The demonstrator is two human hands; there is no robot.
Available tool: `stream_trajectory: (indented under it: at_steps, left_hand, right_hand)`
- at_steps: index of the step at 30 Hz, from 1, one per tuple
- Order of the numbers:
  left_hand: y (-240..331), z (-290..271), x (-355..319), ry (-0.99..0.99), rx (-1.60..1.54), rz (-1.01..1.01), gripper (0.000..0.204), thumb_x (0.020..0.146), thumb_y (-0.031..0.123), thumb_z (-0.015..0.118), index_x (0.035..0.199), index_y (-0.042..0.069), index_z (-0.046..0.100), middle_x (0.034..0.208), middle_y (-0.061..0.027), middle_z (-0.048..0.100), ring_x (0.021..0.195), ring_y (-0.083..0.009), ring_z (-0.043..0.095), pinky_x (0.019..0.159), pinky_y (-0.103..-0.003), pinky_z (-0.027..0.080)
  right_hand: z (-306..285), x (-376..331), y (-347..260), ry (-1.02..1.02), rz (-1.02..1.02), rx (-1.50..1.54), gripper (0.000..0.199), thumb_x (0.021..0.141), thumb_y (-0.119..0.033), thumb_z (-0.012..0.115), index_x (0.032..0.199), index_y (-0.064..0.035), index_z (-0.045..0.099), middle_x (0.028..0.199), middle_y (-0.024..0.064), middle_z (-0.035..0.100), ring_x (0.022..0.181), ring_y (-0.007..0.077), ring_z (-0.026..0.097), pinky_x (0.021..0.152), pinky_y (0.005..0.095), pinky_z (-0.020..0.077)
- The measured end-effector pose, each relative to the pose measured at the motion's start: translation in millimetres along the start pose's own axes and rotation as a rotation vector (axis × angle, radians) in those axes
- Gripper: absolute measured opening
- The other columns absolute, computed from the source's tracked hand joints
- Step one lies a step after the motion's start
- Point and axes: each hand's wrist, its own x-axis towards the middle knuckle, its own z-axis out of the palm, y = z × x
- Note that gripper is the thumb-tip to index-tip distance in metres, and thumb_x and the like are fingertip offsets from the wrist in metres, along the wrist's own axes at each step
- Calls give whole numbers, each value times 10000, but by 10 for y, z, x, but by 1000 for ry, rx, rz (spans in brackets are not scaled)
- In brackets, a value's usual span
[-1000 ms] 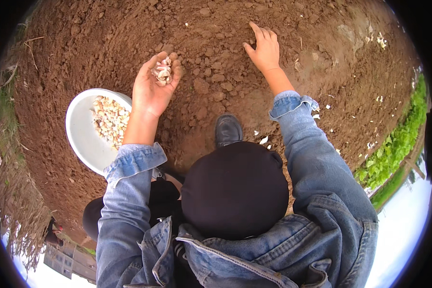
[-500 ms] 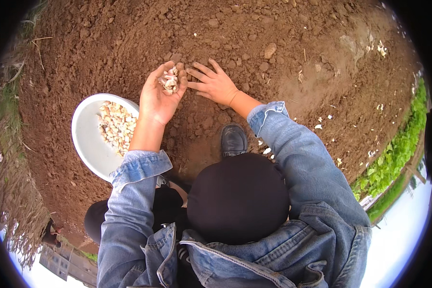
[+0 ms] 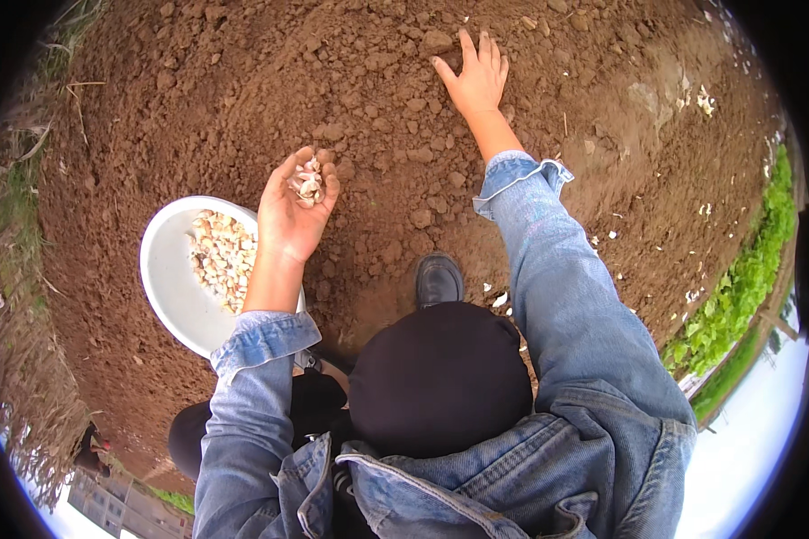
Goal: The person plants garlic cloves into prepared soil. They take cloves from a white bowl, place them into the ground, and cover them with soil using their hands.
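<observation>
Several garlic cloves (image 3: pixel 306 183) lie in my cupped left hand (image 3: pixel 290 216), whose fingers curl up around them. That hand is palm up above the soil, just beside a white bucket (image 3: pixel 166 269). More garlic cloves (image 3: pixel 222 254) cover part of the bucket's bottom; my left forearm and cuff hide some of its right side. Farther out and to the right, my right hand (image 3: pixel 478 79) rests palm down on the brown soil (image 3: pixel 377 180), its fingers spread and nothing in its grasp. A clod of earth (image 3: pixel 437 41) sits beside its fingertips.
My black shoe (image 3: pixel 439 279) and dark-clad knee (image 3: pixel 440 382) are close below my hands. White garlic scraps (image 3: pixel 705 101) are scattered on the soil at the right. Green leafy plants (image 3: pixel 724 314) border the far right, dry grass (image 3: pixel 18 332) the left.
My right hand has moved away from beside the left one, farther out and to the right. The left hand, still holding the cloves, sits slightly lower in the view.
</observation>
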Motion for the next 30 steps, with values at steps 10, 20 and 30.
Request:
stream_trajectory:
  at_steps: [10,20,30]
  left_hand:
    - [-134,127,101,-80,12,-52,222,967,187,535,1087,2,559,1040,-147,633,944,-253,627,848,-354,549]
    - [-101,123,-1,-138,48,-19,363,987,236,499,1262,0,526,1223,-194,586,1075,-298,597,939,-395,531]
    - [-67,242,-108,-256,113,-38,447,1015,333,426,1340,32,488,1252,-160,583,1147,-332,580,1013,-475,482]
  right_hand:
    - [27,-739,-1234,-378,-239,295,368,826,-219,697,1182,-202,607,1060,63,575,1022,279,586,851,411,480]
    - [-438,-583,-1038,-568,267,717,270,954,-237,554,1207,-157,600,895,74,665,797,220,639,733,376,501]
    - [-1412,-406,-1511,-424,55,1003,200,859,-112,643,1051,-112,698,1043,50,643,961,210,654,823,361,526]
